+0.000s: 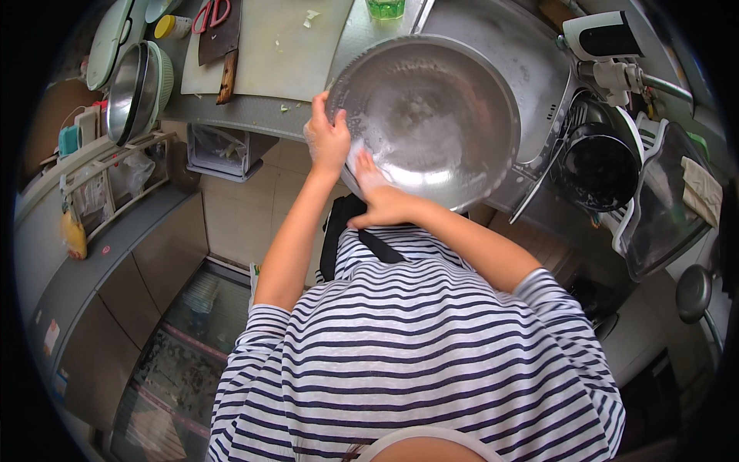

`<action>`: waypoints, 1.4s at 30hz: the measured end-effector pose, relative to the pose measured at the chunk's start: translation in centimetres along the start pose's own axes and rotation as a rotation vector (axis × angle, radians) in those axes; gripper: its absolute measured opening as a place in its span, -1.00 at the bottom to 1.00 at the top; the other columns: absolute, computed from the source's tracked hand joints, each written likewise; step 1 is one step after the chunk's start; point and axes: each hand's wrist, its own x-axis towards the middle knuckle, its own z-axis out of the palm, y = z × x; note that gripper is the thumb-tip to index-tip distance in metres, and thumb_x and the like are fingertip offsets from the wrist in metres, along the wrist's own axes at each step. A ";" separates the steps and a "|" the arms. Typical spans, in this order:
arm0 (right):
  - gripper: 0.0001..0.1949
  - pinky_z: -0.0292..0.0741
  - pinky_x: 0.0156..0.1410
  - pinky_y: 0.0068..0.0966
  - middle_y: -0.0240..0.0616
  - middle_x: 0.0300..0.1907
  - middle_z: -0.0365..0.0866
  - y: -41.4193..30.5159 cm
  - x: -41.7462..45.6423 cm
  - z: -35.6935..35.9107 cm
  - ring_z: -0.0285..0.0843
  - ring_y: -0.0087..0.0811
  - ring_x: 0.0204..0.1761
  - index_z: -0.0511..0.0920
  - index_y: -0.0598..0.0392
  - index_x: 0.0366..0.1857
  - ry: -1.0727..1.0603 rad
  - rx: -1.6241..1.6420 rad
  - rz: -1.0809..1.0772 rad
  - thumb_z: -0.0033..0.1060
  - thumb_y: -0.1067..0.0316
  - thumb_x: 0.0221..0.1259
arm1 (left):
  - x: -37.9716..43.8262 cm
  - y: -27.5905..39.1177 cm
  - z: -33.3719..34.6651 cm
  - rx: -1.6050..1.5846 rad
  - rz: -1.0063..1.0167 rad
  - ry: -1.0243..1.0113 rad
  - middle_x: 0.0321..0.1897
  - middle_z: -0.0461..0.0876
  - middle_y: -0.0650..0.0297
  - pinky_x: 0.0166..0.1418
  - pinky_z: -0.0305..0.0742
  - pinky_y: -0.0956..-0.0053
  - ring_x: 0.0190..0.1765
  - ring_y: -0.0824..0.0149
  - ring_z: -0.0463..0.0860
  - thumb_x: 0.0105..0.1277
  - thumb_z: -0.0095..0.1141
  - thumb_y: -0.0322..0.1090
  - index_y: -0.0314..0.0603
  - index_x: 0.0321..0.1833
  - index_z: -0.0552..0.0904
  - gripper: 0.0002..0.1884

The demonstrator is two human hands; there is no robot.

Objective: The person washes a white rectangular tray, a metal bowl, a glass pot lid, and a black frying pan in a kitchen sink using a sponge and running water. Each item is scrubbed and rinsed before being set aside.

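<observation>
A large, wok-like metal pan (427, 115) is tilted toward me over the near edge of the sink, its inner wall wet and streaked with suds. My left hand (329, 141) grips its left rim, thumb on the inside, with foam on the back of the hand. Inside the near left wall, my right hand (381, 196) presses its blurred fingers against the metal. Something white and foamy (357, 151) shows by those fingertips; whether it is a cloth or only suds is unclear.
Left of the sink (537, 75), a cleaver (222, 49) and red-handled scissors (212, 14) lie on a white cutting board (277, 52). A green glass (385, 8) stands behind the pan. At right are a black pan (600, 164) and a faucet-mounted device (603, 34).
</observation>
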 end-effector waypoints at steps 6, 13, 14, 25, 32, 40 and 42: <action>0.18 -0.07 0.59 -0.27 0.21 0.49 -0.07 2.0 -6.2 -6.9 -0.13 0.00 0.55 0.01 0.43 0.41 -0.378 -0.517 0.283 0.12 -0.51 -0.03 | 2.7 -0.8 -2.2 0.010 0.104 0.070 -0.24 0.69 -0.03 -0.10 0.54 0.37 -0.17 0.08 0.72 0.16 0.15 -0.59 -0.29 0.05 0.47 -0.63; -0.04 -0.17 0.60 -0.21 0.33 0.47 -0.15 0.3 2.2 1.1 -0.25 0.07 0.56 -0.02 0.46 0.41 0.233 0.126 0.111 -0.17 -0.36 0.30 | 3.4 0.0 0.3 0.022 0.086 -0.032 -0.36 0.71 0.04 -0.19 0.54 0.45 -0.28 0.30 0.73 0.17 0.15 -0.60 -0.28 0.00 0.47 -0.67; -0.05 -0.16 0.60 -0.22 0.32 0.47 -0.14 0.7 2.6 0.3 -0.24 0.07 0.55 -0.01 0.45 0.41 0.198 0.088 0.079 -0.18 -0.34 0.31 | 3.6 -0.3 0.4 0.028 0.142 -0.011 -0.39 0.71 0.07 -0.22 0.53 0.47 -0.33 0.31 0.71 0.17 0.15 -0.59 -0.27 -0.01 0.47 -0.68; -0.22 -0.20 0.59 -0.21 0.22 0.51 -0.18 2.0 -3.8 -3.4 -0.28 0.02 0.57 -0.03 0.35 0.44 -0.188 -0.043 0.112 -0.38 -0.20 0.44 | 6.2 -0.1 0.2 0.049 0.170 -0.089 -0.42 0.66 0.00 -0.32 0.48 0.36 -0.44 0.16 0.65 0.15 0.20 -0.53 -0.21 0.04 0.49 -0.63; -0.10 -0.05 0.56 -0.20 0.18 0.49 -0.07 2.1 -5.9 -4.8 -0.15 -0.01 0.55 0.12 0.26 0.41 -0.213 -0.352 0.197 -0.11 -0.38 0.25 | 8.1 -1.0 -0.1 0.160 0.222 -0.209 -0.33 0.65 -0.02 -0.27 0.49 0.21 -0.37 -0.03 0.64 0.20 0.19 -0.41 -0.12 0.12 0.48 -0.60; -0.59 0.43 0.29 -0.23 0.15 0.09 0.56 4.6 -8.6 -4.3 0.55 -0.02 0.16 0.51 0.36 0.05 0.154 -0.854 0.045 0.03 0.41 0.08 | 8.7 2.5 0.2 0.338 0.255 -0.133 -0.18 0.67 -0.10 -0.10 0.56 0.16 -0.13 -0.13 0.66 0.27 0.19 -0.33 -0.26 0.20 0.41 -0.54; -0.47 0.39 0.34 -0.26 0.20 0.19 0.46 4.5 -7.9 -3.7 0.49 -0.01 0.22 0.39 0.41 0.17 0.128 -0.648 0.107 0.11 0.40 0.05 | 3.4 -0.4 -0.1 0.129 0.161 -0.033 -0.17 0.67 -0.10 -0.07 0.57 0.20 -0.11 -0.03 0.70 0.27 0.19 -0.38 -0.37 0.20 0.39 -0.53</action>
